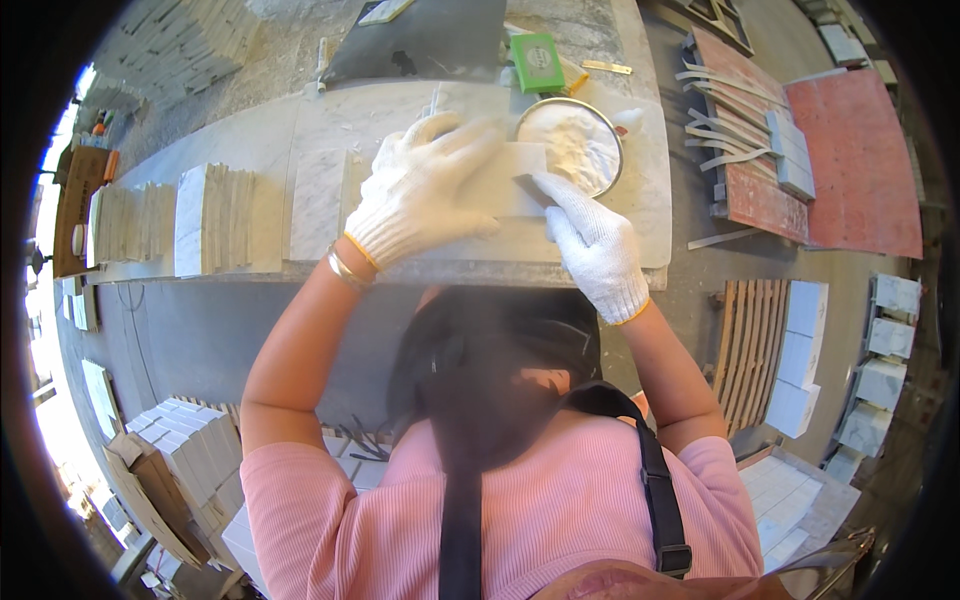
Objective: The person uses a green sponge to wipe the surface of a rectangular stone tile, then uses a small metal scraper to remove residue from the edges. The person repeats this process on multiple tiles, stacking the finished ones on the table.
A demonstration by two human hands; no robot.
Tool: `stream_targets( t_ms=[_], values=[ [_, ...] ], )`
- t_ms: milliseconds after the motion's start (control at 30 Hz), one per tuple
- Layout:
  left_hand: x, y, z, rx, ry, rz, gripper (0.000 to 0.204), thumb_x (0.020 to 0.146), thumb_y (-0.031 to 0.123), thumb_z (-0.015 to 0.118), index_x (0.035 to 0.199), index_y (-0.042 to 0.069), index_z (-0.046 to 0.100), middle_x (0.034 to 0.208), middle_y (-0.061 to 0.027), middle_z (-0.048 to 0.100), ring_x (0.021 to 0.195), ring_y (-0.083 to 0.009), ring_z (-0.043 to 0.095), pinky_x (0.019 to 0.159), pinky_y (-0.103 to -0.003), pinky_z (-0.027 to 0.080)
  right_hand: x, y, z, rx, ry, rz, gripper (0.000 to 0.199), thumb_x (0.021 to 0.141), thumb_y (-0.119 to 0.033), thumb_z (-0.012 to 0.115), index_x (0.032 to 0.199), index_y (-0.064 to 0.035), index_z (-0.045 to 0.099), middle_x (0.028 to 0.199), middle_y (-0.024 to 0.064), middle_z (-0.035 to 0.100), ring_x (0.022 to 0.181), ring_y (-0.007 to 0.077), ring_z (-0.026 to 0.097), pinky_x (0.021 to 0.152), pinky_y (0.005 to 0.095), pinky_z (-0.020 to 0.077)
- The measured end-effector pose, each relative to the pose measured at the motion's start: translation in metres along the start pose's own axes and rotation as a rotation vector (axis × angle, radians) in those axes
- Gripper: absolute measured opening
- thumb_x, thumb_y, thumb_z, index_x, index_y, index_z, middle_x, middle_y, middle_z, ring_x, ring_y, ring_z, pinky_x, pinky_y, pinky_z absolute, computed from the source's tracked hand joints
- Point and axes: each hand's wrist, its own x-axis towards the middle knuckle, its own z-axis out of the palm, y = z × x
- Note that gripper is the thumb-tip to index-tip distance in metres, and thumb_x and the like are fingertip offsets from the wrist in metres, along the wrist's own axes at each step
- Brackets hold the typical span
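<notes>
A pale marble tile [522, 172] lies on the worktable in front of me. My left hand [425, 180], in a white knit glove, is over the tile's left part, thumb and fingers apart; its fingertips are smeared by motion. In my right hand [598, 240], gloved the same way, is a flat dark scraper [533, 190], its tip over the tile's right part. The handle is hidden in the glove. Just beyond the right hand stands a round bowl [621, 150] holding white paste [570, 145].
A green box [538, 63] and a black sheet [420, 45] lie at the table's far side. Stacked tiles [215, 220] stand on edge to the left. Past the table's right end are a red board [850, 160] with strips beside it and a wooden pallet [752, 345] with white blocks.
</notes>
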Motion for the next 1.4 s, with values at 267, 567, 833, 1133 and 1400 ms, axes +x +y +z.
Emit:
stream_targets(
  t_ms=[267, 567, 833, 1133, 1400],
  values=[
    [0.001, -0.003, -0.003, 0.013, -0.01, 0.05, 0.089, 0.065, 0.043, 0.087, 0.145, 0.014, 0.061, 0.152, -0.0072, 0.058, 0.143, -0.0349, 0.047, 0.116, -0.05, 0.038, 0.002, 0.003, -0.001, -0.174, -0.003, -0.114, 0.039, 0.096, -0.004, 0.066, 0.134, -0.0058, 0.068, 0.119, 0.0212, 0.074, 0.106, 0.0325, 0.075, 0.089, 0.0359, 0.0584],
    [0.0, -0.002, 0.0, 0.012, -0.001, 0.034, 0.088, 0.066, 0.045, 0.086, 0.145, 0.014, 0.061, 0.152, -0.0086, 0.058, 0.144, -0.035, 0.046, 0.116, -0.051, 0.037, -0.008, 0.0, 0.004, -0.124, 0.081, -0.101, 0.042, 0.095, -0.005, 0.067, 0.136, -0.0069, 0.066, 0.116, 0.0228, 0.074, 0.108, 0.0339, 0.074, 0.088, 0.0367, 0.0587],
    [0.002, 0.001, -0.001, 0.012, 0.004, 0.038, 0.088, 0.066, 0.045, 0.085, 0.145, 0.014, 0.061, 0.152, -0.0088, 0.057, 0.144, -0.0347, 0.046, 0.115, -0.051, 0.038, -0.001, -0.004, 0.005, -0.17, 0.039, -0.09, 0.037, 0.096, -0.004, 0.067, 0.133, -0.0047, 0.069, 0.114, 0.021, 0.075, 0.104, 0.0323, 0.076, 0.086, 0.0363, 0.0587],
    [0.002, 0.003, 0.001, 0.024, 0.004, 0.031, 0.086, 0.068, 0.043, 0.084, 0.145, 0.013, 0.06, 0.153, -0.0087, 0.057, 0.144, -0.0357, 0.046, 0.113, -0.051, 0.039, -0.011, -0.005, 0.013, -0.187, 0.054, -0.084, 0.037, 0.096, -0.004, 0.065, 0.133, -0.0055, 0.069, 0.113, 0.0228, 0.074, 0.103, 0.0362, 0.074, 0.085, 0.0372, 0.0578],
    [0.0, 0.002, -0.001, 0.03, -0.006, 0.011, 0.086, 0.07, 0.043, 0.082, 0.147, 0.013, 0.059, 0.154, -0.01, 0.056, 0.145, -0.0359, 0.045, 0.115, -0.051, 0.038, -0.007, 0.001, -0.004, 0.023, 0.024, -0.006, 0.038, 0.096, -0.004, 0.066, 0.134, -0.0052, 0.068, 0.112, 0.0162, 0.077, 0.093, 0.0235, 0.075, 0.084, 0.0331, 0.0575]
  ],
)
